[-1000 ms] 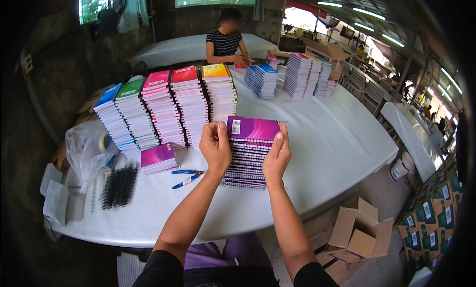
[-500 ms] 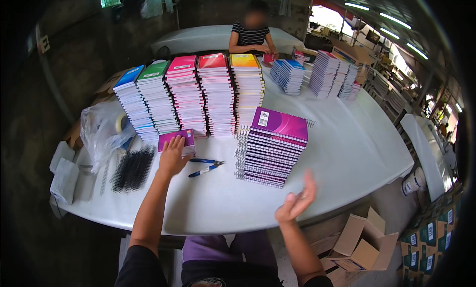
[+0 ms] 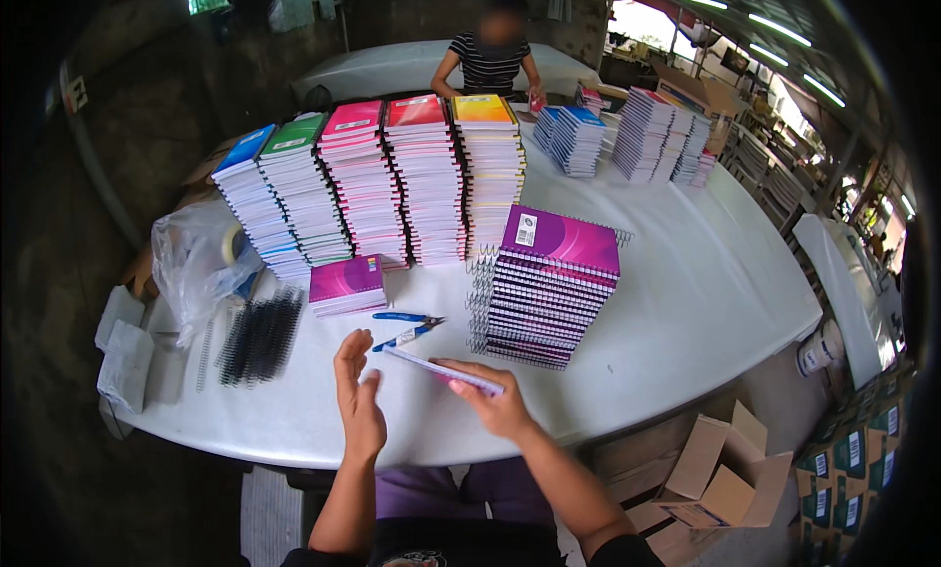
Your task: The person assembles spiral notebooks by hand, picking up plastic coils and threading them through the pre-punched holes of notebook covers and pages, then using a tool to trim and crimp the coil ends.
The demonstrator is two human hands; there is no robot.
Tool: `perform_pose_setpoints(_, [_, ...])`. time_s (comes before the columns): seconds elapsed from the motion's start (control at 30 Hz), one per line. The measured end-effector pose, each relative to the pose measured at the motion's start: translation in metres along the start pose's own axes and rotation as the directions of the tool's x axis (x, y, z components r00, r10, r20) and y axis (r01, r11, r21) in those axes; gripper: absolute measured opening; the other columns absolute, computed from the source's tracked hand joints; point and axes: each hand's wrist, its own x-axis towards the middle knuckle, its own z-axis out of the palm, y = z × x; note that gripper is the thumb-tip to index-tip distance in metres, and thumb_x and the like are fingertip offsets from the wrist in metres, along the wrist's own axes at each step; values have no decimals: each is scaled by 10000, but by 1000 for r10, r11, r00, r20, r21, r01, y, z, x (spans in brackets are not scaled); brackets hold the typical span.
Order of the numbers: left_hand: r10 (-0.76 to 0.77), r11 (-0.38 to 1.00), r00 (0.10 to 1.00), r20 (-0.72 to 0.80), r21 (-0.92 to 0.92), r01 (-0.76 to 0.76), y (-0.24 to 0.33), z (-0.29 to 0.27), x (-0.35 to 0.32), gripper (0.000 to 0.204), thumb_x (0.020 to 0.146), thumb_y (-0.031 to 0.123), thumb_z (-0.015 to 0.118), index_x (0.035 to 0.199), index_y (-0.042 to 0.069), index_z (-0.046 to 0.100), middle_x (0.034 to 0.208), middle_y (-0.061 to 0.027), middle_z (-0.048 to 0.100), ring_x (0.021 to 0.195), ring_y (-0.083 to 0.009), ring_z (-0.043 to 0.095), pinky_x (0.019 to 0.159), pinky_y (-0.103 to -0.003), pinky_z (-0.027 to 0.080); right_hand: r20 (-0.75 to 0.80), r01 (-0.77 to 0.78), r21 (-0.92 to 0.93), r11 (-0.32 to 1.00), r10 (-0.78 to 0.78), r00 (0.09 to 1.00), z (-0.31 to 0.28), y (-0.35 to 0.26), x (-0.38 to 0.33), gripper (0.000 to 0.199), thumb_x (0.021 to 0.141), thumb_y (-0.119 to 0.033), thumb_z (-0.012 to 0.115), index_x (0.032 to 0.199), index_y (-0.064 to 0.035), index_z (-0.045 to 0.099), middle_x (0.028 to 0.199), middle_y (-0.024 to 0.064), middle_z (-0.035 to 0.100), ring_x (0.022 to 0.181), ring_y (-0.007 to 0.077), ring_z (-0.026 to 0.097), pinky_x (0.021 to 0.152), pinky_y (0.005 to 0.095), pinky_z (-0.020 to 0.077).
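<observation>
My right hand [image 3: 495, 402] grips a thin purple notebook [image 3: 443, 370], held edge-on just above the white table [image 3: 686, 283]. Beside it, my left hand [image 3: 358, 395] is spread with the fingers apart and holds nothing. In front of my hands lie blue-handled pliers [image 3: 404, 328]. A tall stack of purple spiral notebooks [image 3: 549, 283] stands right of centre. A short pile of purple notebooks [image 3: 346, 283] lies to the left of the pliers.
Tall notebook stacks with blue, green, pink, red and yellow covers [image 3: 372, 180] line the back. Black spiral coils [image 3: 261, 334] and a clear plastic bag [image 3: 196, 258] lie at left. A person in a striped shirt [image 3: 490, 62] sits at the far side. An open cardboard box [image 3: 720, 469] sits on the floor.
My hands left the tall purple stack. The left reached to the short pile at left, and now the right holds a single thin notebook near the table's front edge.
</observation>
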Motion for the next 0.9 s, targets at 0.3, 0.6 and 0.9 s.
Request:
perform_pose_setpoints(0.3, [-247, 946, 922, 297, -134, 297, -55, 30, -5, 340, 796, -92, 477, 1113, 28, 461, 978, -51, 517, 911, -116, 504, 816, -243, 406, 53, -126, 126, 984, 120, 991, -43, 48, -4, 297, 835, -88, 621, 1123, -15, 602, 1060, 60, 615, 900, 83, 552, 816, 237, 447])
perform_pose_setpoints(0.6, [-3, 905, 961, 275, 410, -115, -55, 2, 7, 302, 761, -51, 538, 1046, 48, 535, 921, -136, 582, 837, -220, 599, 754, -311, 464, 46, -89, -91, 992, 94, 995, -38, 56, -7, 271, 854, -43, 604, 1124, -25, 613, 1017, 57, 662, 860, 80, 577, 778, 214, 463])
perform_pose_setpoints(0.9, [77, -34, 971, -225, 973, 228, -62, -138, 75, 254, 792, 281, 584, 841, 36, 540, 925, -144, 560, 822, -334, 612, 700, -462, 477, 32, -154, -46, 987, 155, 987, -31, 46, -3, 260, 869, -27, 578, 1126, -11, 608, 996, 76, 660, 850, 80, 593, 789, 206, 482])
